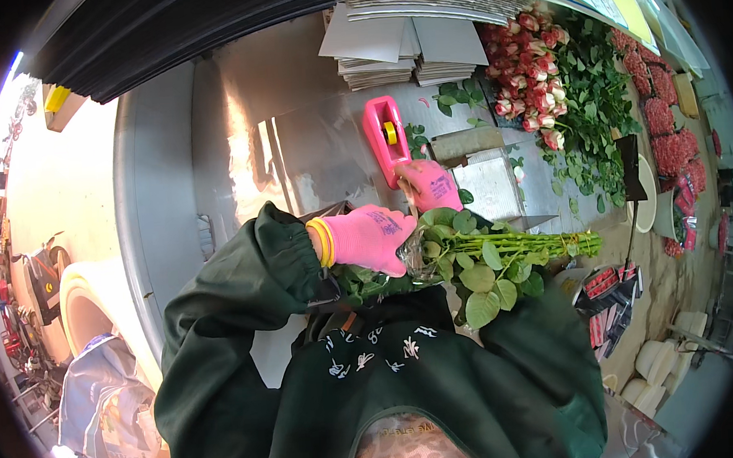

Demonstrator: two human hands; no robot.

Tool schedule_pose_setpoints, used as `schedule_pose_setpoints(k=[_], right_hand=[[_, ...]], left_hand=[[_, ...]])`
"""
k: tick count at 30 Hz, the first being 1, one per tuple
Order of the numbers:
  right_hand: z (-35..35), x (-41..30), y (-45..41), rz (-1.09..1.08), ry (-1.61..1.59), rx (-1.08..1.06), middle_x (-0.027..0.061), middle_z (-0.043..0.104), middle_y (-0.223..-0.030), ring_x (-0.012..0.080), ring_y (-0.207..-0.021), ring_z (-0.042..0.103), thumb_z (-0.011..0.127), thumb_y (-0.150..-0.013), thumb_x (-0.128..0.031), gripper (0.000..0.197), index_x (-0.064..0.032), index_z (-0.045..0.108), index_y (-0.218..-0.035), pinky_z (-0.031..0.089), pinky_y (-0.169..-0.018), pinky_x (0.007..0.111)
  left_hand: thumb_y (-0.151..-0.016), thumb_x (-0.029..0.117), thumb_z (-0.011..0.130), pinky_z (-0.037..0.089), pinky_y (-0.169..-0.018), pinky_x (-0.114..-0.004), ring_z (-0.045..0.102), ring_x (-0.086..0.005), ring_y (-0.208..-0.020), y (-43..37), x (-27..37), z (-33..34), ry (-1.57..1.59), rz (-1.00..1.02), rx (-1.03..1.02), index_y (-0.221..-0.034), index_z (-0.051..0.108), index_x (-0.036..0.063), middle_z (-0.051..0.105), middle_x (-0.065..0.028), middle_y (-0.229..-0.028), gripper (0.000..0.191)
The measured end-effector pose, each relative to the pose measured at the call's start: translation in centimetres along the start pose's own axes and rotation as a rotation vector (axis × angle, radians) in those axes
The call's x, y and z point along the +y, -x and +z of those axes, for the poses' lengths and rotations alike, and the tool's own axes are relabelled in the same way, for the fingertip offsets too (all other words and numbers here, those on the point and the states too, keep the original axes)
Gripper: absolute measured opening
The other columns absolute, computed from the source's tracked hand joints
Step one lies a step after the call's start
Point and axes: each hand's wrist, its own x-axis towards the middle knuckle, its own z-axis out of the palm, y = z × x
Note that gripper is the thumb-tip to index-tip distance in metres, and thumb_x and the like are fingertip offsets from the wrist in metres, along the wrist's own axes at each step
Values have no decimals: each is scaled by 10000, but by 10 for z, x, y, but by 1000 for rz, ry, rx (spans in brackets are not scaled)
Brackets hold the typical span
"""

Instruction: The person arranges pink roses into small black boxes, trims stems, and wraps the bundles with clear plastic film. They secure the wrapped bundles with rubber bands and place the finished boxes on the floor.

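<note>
My left hand [370, 238], in a pink glove with yellow bands at the wrist, grips the clear wrapping of a bouquet lying sideways against my front. The bouquet's green leafy stems [518, 245] point right and are tied near their cut ends; its flower heads are hidden. Just beyond it, my right hand [428, 184], also pink-gloved, has its fingertips at the near end of a pink tape dispenser [388, 136] with a yellow core. A narrow translucent strip, seemingly tape [410, 198], runs from those fingertips towards my left hand.
Stacked cardboard sheets [387, 45] stand at the metal table's back. Red-and-white roses [537, 80] and leafy stems [591, 89] lie at back right. A ridged pale board [488, 184] lies right of my right hand. Beyond are bundled pink flowers [672, 128] and a black-headed rod [632, 175].
</note>
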Motion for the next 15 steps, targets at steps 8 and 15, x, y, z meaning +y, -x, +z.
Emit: schedule_pose_setpoints(k=[8,15], right_hand=[[23,-14,25,493,-239,-521,112,673,-1080,235,-993,651,631,-898,-239,258,-94,657,-1110,520,-820,346],[41,-106,110,576,-856,-416,98,590,-821,153,-809,542,640,-936,-262,266,-7,564,-946,461,-750,275]], left_hand=[[-744,354,698,482,-867,-422,617,-394,-979,12,-56,15,78,-215,52,-1075,527,-43,627,-223,-1007,544],[-713,385,720,500,-797,-407,638,-357,-932,-8,-99,67,-198,-389,281,-1050,562,14,634,-174,-946,525]])
